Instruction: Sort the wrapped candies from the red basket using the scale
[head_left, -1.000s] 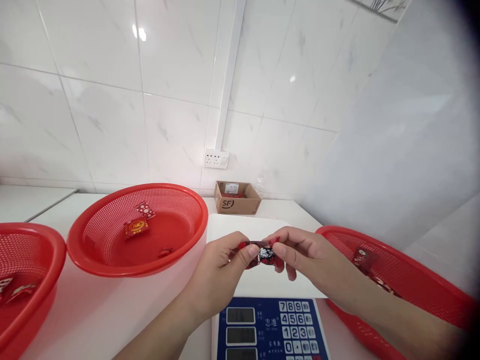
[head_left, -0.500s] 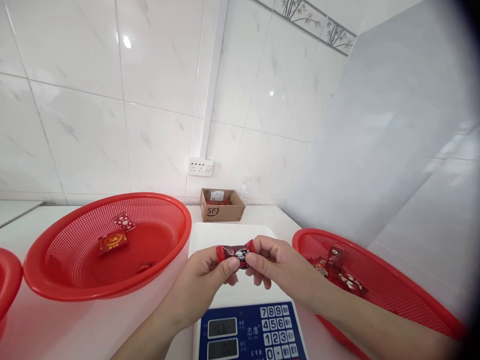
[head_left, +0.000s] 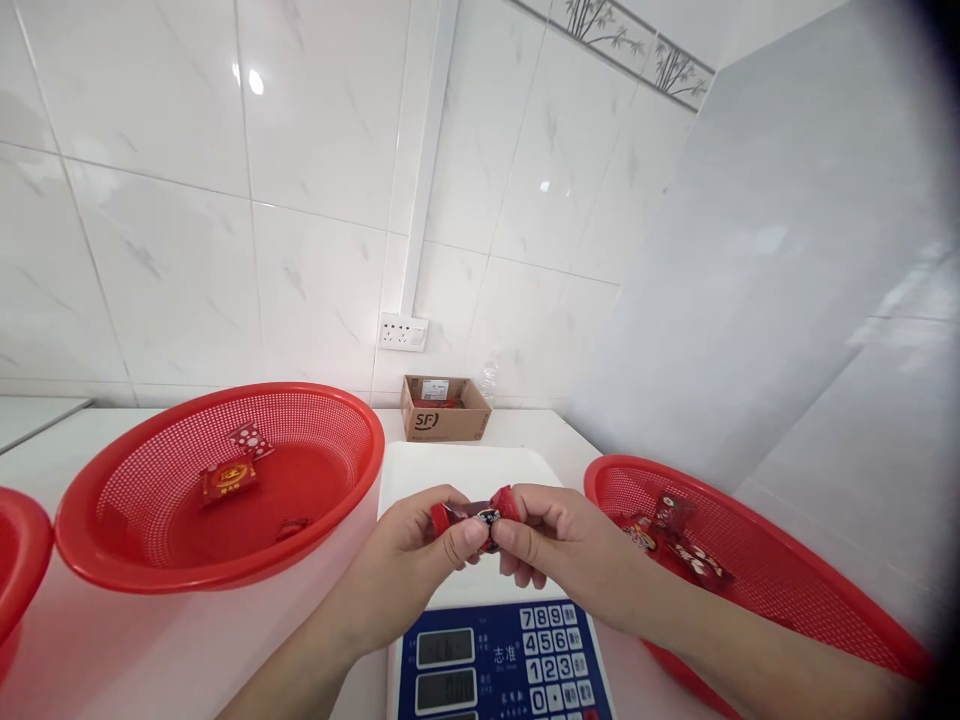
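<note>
A small wrapped candy (head_left: 469, 512) with a dark red, shiny wrapper and red crimped ends is pinched between both hands. My left hand (head_left: 416, 550) is closed on its left part, thumb across the front. My right hand (head_left: 551, 535) grips the right end, its thumb close to the left thumb. Both hold it above the white pan of a weighing scale (head_left: 480, 465). Fingers cover part of the wrapper's print. Below the hands lies the scale's blue panel (head_left: 502, 655) with number keys and displays.
On the left, a red plastic basket (head_left: 315, 460) holds several wrapped pieces (head_left: 229, 478). Another red basket (head_left: 817, 590) with packets (head_left: 701, 562) stands at right. A cardboard box (head_left: 448, 425) sits by the tiled wall. A third red basket (head_left: 26, 560) is cut off at far left.
The candy has tilted in the fingers, so less of its printed front shows. Both hands stay in nearly the same place, with the thumbs slightly shifted.
</note>
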